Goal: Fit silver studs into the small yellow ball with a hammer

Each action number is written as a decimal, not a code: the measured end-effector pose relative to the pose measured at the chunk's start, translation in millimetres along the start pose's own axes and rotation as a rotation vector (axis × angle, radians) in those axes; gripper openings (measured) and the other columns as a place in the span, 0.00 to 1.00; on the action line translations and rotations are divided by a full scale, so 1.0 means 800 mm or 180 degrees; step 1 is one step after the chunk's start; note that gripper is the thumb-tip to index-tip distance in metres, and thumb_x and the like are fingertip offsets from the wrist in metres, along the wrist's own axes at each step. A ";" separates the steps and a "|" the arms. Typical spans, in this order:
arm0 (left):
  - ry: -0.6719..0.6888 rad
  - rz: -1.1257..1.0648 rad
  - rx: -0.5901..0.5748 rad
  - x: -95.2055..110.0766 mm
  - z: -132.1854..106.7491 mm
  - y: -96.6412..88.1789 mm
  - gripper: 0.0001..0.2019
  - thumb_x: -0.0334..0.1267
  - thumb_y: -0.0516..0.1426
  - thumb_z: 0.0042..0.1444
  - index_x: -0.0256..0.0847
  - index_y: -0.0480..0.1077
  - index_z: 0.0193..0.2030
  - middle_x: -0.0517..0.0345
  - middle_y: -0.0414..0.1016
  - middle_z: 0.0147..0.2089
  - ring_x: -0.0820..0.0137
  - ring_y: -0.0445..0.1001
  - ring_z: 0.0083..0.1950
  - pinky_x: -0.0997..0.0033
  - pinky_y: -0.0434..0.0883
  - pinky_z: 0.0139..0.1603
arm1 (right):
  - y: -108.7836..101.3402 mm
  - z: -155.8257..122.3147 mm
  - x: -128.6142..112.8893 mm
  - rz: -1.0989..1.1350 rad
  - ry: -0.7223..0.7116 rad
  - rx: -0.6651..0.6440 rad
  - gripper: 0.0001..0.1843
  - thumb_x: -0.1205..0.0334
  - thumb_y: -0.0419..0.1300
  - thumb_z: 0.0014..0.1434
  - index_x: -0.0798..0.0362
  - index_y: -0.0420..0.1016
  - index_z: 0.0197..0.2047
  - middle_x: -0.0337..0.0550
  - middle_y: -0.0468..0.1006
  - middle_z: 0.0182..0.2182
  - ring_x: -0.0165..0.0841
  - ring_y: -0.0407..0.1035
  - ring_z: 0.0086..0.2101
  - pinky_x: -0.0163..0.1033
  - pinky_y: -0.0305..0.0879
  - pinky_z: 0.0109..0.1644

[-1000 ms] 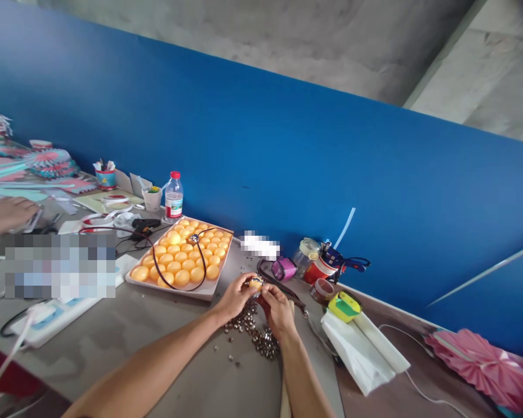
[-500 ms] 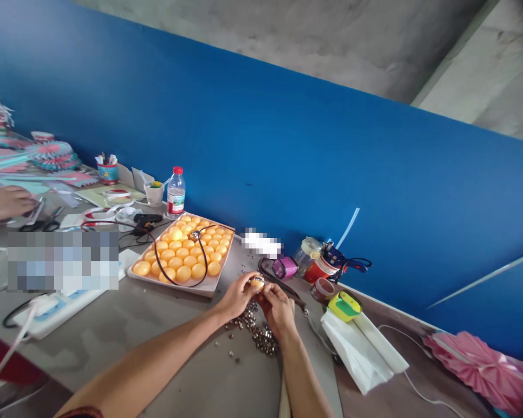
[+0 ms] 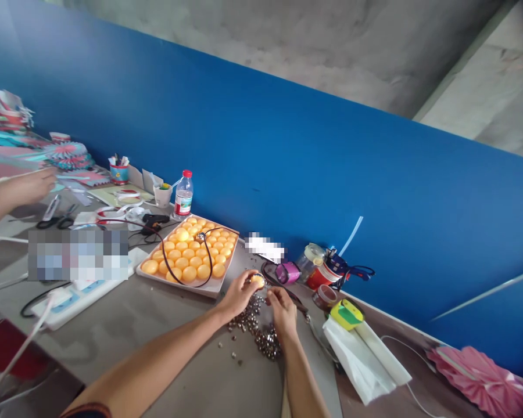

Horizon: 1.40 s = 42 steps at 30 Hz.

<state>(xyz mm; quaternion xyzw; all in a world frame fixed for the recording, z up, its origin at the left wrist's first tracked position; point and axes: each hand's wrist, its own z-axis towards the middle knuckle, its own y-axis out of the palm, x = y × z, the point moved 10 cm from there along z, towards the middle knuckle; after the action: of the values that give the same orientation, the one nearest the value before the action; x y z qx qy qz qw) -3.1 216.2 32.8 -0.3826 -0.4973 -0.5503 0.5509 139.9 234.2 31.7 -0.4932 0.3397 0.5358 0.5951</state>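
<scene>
Between the fingertips of my left hand (image 3: 237, 296) is an orange ball (image 3: 258, 281), like a ping-pong ball, with a dark, shiny band of small pieces on it. My right hand (image 3: 284, 310) is just to the right of the ball and apart from it, thumb and fingers pinched together; whatever they hold is too small to make out. Beneath both hands a pile of small shiny metallic beads or studs (image 3: 268, 343) lies on the grey table (image 3: 209, 371), with a few loose ones around it.
A white tray (image 3: 178, 287) of orange balls with a dark cord across it stands left of my hands. Behind are a bottle (image 3: 183, 194), purple object (image 3: 287, 272) and jar (image 3: 312, 259). A power strip (image 3: 65, 310) and another person's hand (image 3: 37, 184) are left; white paper (image 3: 357, 360) right.
My right hand has drawn away from the ball, slightly right and down, while the left keeps holding it. The other person's hand has lifted and moved right. The view has shifted a little.
</scene>
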 end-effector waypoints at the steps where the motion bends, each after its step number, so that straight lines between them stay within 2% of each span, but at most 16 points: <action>1: -0.0025 -0.0101 0.0084 -0.001 0.002 -0.006 0.20 0.43 0.55 0.53 0.35 0.63 0.50 0.48 0.73 0.46 0.65 0.75 0.42 0.66 0.70 0.45 | 0.005 -0.002 -0.006 -0.0442 -0.0147 -0.0110 0.07 0.57 0.56 0.51 0.51 0.71 0.30 0.40 0.72 0.26 0.35 0.66 0.30 0.40 0.62 0.39; 4: 0.0046 -0.0150 0.0161 0.000 0.006 -0.014 0.19 0.42 0.55 0.52 0.36 0.63 0.50 0.47 0.72 0.47 0.65 0.76 0.41 0.66 0.71 0.44 | 0.033 -0.013 -0.018 -0.1554 -0.0593 -0.0592 0.11 0.60 0.58 0.49 0.51 0.74 0.37 0.45 0.74 0.36 0.39 0.65 0.39 0.43 0.59 0.45; 7: 0.0098 -0.0046 0.0056 -0.002 0.007 -0.013 0.19 0.42 0.55 0.53 0.37 0.63 0.50 0.47 0.71 0.49 0.66 0.76 0.40 0.67 0.71 0.43 | 0.052 -0.022 -0.012 -0.2296 -0.0692 -0.0908 0.19 0.59 0.60 0.49 0.49 0.73 0.46 0.47 0.73 0.42 0.43 0.63 0.44 0.46 0.56 0.47; 9: 0.0072 0.0042 0.0045 -0.007 0.007 -0.013 0.19 0.42 0.55 0.53 0.37 0.63 0.51 0.47 0.72 0.49 0.66 0.76 0.40 0.67 0.71 0.42 | 0.056 -0.024 -0.005 -0.2510 -0.0642 -0.0998 0.16 0.61 0.59 0.50 0.47 0.74 0.44 0.46 0.73 0.42 0.42 0.63 0.43 0.45 0.55 0.47; 12: 0.0018 0.0104 0.0115 -0.015 0.010 -0.017 0.18 0.41 0.54 0.53 0.36 0.63 0.50 0.48 0.73 0.47 0.67 0.76 0.39 0.67 0.71 0.43 | 0.054 -0.021 -0.001 -0.2531 -0.0550 -0.0943 0.08 0.66 0.57 0.51 0.49 0.76 0.33 0.44 0.75 0.35 0.39 0.65 0.40 0.43 0.54 0.46; 15: 0.0002 0.0097 0.0170 -0.020 0.013 -0.020 0.17 0.41 0.55 0.53 0.37 0.64 0.49 0.49 0.73 0.46 0.67 0.76 0.38 0.67 0.71 0.42 | 0.046 -0.015 -0.007 -0.2108 -0.0524 -0.0779 0.08 0.69 0.54 0.50 0.51 0.75 0.27 0.42 0.75 0.31 0.36 0.66 0.37 0.42 0.55 0.45; 18: -0.0034 0.0009 0.0187 -0.023 0.014 -0.020 0.18 0.41 0.56 0.51 0.37 0.65 0.48 0.50 0.73 0.46 0.67 0.76 0.38 0.67 0.71 0.42 | 0.028 -0.007 -0.020 -0.1194 -0.0440 -0.0489 0.08 0.65 0.54 0.49 0.51 0.75 0.27 0.41 0.75 0.30 0.35 0.67 0.35 0.39 0.59 0.42; 22: -0.0168 -0.0266 0.0106 -0.027 0.013 -0.013 0.19 0.42 0.57 0.51 0.36 0.65 0.48 0.50 0.73 0.46 0.67 0.76 0.39 0.65 0.71 0.44 | 0.005 0.000 -0.008 -0.0227 0.0196 -0.0099 0.07 0.58 0.57 0.48 0.50 0.75 0.30 0.38 0.75 0.26 0.34 0.67 0.30 0.38 0.61 0.38; 24: -0.0226 -0.0353 0.0027 -0.028 0.012 -0.008 0.19 0.43 0.57 0.51 0.36 0.65 0.48 0.49 0.73 0.46 0.67 0.76 0.39 0.64 0.71 0.45 | 0.005 0.000 0.002 0.0262 0.0404 -0.0024 0.09 0.57 0.59 0.46 0.50 0.75 0.31 0.37 0.75 0.25 0.33 0.67 0.28 0.37 0.62 0.37; 28: -0.0097 -0.0083 0.0008 -0.016 0.008 -0.007 0.21 0.43 0.57 0.50 0.37 0.66 0.50 0.49 0.73 0.48 0.64 0.72 0.47 0.64 0.68 0.50 | 0.014 0.001 0.016 0.1063 0.0484 -0.0055 0.08 0.57 0.61 0.45 0.50 0.71 0.30 0.34 0.73 0.23 0.30 0.65 0.26 0.36 0.62 0.36; 31: 0.0007 0.0112 -0.0107 -0.007 0.004 -0.002 0.21 0.43 0.57 0.51 0.38 0.67 0.51 0.50 0.73 0.49 0.63 0.69 0.50 0.65 0.66 0.52 | 0.016 0.002 0.023 0.1059 0.0482 -0.0088 0.07 0.57 0.60 0.46 0.50 0.70 0.30 0.34 0.72 0.24 0.30 0.65 0.27 0.36 0.62 0.35; 34: -0.0044 0.0056 -0.0245 -0.007 0.000 0.005 0.20 0.44 0.56 0.52 0.39 0.68 0.51 0.50 0.73 0.47 0.64 0.70 0.48 0.65 0.67 0.50 | 0.015 0.003 0.026 0.0939 0.0470 -0.0096 0.09 0.55 0.59 0.47 0.50 0.69 0.31 0.36 0.73 0.26 0.31 0.66 0.27 0.37 0.63 0.36; 39: -0.0169 -0.0200 -0.0273 -0.010 -0.001 0.010 0.21 0.45 0.57 0.51 0.38 0.67 0.50 0.51 0.73 0.43 0.66 0.71 0.44 0.67 0.68 0.45 | 0.013 0.003 0.015 0.0629 0.0421 -0.0109 0.09 0.53 0.56 0.48 0.50 0.67 0.30 0.36 0.72 0.24 0.30 0.64 0.24 0.36 0.63 0.32; 42: -0.0180 -0.0273 -0.0319 -0.011 -0.001 0.012 0.21 0.46 0.57 0.51 0.37 0.67 0.50 0.52 0.73 0.42 0.66 0.71 0.44 0.68 0.68 0.45 | 0.015 0.002 0.009 0.0673 0.0437 -0.0193 0.09 0.53 0.56 0.47 0.49 0.64 0.28 0.34 0.69 0.22 0.30 0.62 0.24 0.36 0.62 0.32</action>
<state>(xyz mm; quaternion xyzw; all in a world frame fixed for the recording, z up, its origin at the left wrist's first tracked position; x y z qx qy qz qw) 7.1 218.2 25.5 -0.4034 -0.5005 -0.5865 0.4927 129.1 237.0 22.5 -0.5080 0.4135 0.5705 0.4955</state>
